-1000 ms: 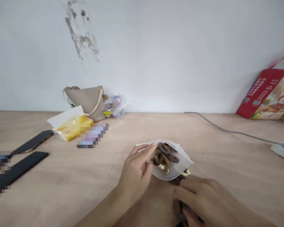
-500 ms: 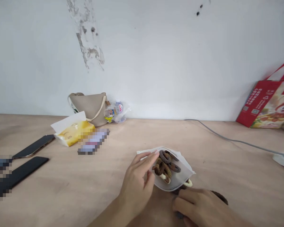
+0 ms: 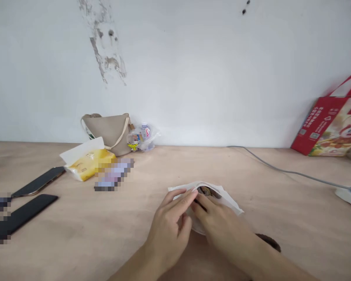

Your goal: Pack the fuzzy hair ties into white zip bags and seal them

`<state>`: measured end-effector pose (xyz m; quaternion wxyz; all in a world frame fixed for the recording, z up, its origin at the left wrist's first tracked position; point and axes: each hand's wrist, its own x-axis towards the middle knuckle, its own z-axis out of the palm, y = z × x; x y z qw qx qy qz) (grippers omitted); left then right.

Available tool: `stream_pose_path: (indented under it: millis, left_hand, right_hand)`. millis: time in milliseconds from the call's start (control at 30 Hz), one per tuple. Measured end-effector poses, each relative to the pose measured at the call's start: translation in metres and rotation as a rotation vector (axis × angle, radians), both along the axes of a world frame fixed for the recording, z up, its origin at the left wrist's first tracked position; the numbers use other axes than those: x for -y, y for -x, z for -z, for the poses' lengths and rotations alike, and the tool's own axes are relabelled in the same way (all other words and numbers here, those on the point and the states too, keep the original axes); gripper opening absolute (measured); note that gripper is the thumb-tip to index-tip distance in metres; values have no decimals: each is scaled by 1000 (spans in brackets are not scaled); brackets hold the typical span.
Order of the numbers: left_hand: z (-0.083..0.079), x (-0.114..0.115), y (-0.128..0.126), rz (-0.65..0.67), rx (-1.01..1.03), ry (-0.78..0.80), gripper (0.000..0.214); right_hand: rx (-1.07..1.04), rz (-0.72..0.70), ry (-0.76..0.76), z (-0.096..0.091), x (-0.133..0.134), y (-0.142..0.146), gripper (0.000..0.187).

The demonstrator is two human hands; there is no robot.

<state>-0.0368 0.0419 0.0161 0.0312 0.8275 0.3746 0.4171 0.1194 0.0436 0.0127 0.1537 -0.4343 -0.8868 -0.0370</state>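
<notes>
The left hand (image 3: pixel 168 222) and the right hand (image 3: pixel 219 218) are together at the centre of the desk (image 3: pixel 61 234), near the person. A frosted plastic pouch (image 3: pixel 226 200) lies on the desk between and beneath them. The left hand is partly open, with the fingers spread and lightly curved, and it holds the pouch at its left edge. The right hand lies across the top of the pouch with its fingers close together and extended toward the pouch mouth. Whether those fingers grip anything cannot be determined from this view.

Brown hair ties (image 3: pixel 206 191) show at the pouch mouth, mostly hidden by the right hand. A dark curved item (image 3: pixel 267 241), possibly another hair tie, lies on the desk just right of the right wrist.

At the far left of the desk are a phone (image 3: pixel 38 182), a black strip (image 3: pixel 23 212), and a yellow tissue pack (image 3: pixel 87 166). A beige handbag (image 3: pixel 107 132) and a plastic bag (image 3: pixel 142 138) stand against the far wall. A red gift bag (image 3: pixel 330 125) leans at far right. A grey cable (image 3: pixel 283 170) runs to a power strip (image 3: pixel 349 197).
</notes>
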Motion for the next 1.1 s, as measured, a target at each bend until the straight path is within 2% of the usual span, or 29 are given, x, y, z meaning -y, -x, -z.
stream_pose_path:
  millis: [167, 400, 633, 733, 833, 1000, 1100]
  left_hand:
    - [0, 1, -2, 1, -5, -2, 57]
    - [1, 0, -2, -4, -4, 20, 56]
    - [2, -4, -1, -21, -7, -58, 44]
    - [2, -4, -2, -40, -17, -77, 39]
    - [2, -4, -2, -60, -35, -102, 39]
    - [5, -6, -2, -70, -44, -106, 42]
    - [5, -7, -2, -73, -45, -106, 42]
  right_hand:
    - [21, 0, 33, -5, 1, -5, 38]
    - [-26, -76, 64, 8, 5, -4, 32]
    - [-116, -110, -63, 6, 9, -16, 34]
    - [-179, -162, -142, 7, 15, -37, 38]
    - [-264, -194, -226, 12, 25, -70, 46]
    - [-312, 12, -266, 22, 48, -122, 35]
    - [-302, 21, -288, 29, 64, -136, 30]
